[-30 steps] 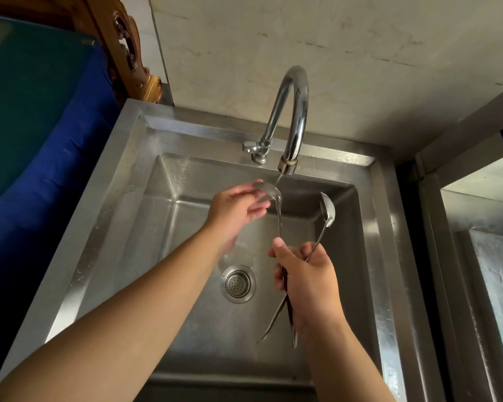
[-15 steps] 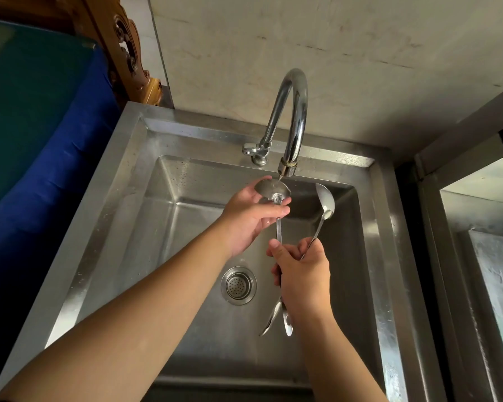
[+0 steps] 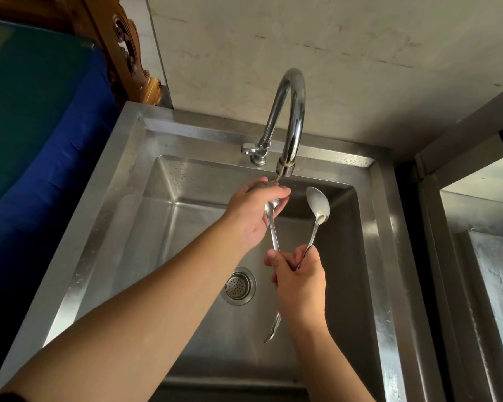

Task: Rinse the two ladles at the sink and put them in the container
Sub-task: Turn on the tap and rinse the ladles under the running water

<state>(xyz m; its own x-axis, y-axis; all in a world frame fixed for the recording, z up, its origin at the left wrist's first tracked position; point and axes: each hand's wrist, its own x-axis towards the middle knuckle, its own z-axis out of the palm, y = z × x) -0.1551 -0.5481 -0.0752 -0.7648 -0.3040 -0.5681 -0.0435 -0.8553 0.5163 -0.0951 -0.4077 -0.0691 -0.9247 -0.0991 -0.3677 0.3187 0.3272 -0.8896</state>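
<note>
My right hand [image 3: 301, 281] grips the handles of two steel ladles over the sink basin [image 3: 163, 227]. The left ladle [image 3: 273, 230] has its bowl right under the tap spout [image 3: 285, 168], where a thin stream of water runs. My left hand [image 3: 254, 214] is wrapped over that bowl and hides most of it. The right ladle [image 3: 318, 203] stands up and to the right, bowl bare and facing me. The handle ends [image 3: 272, 329] stick out below my right hand. No container is in view.
The curved chrome tap [image 3: 292, 111] with its small lever [image 3: 249, 148] rises from the sink's back ledge. The drain strainer [image 3: 238, 286] lies under my hands. A second steel basin [image 3: 494, 271] is at the right. A blue and green surface [image 3: 41, 126] borders the left.
My left hand has slid from beside and under the left ladle's bowl to over its top, covering it. My right hand and both ladles stayed almost in place.
</note>
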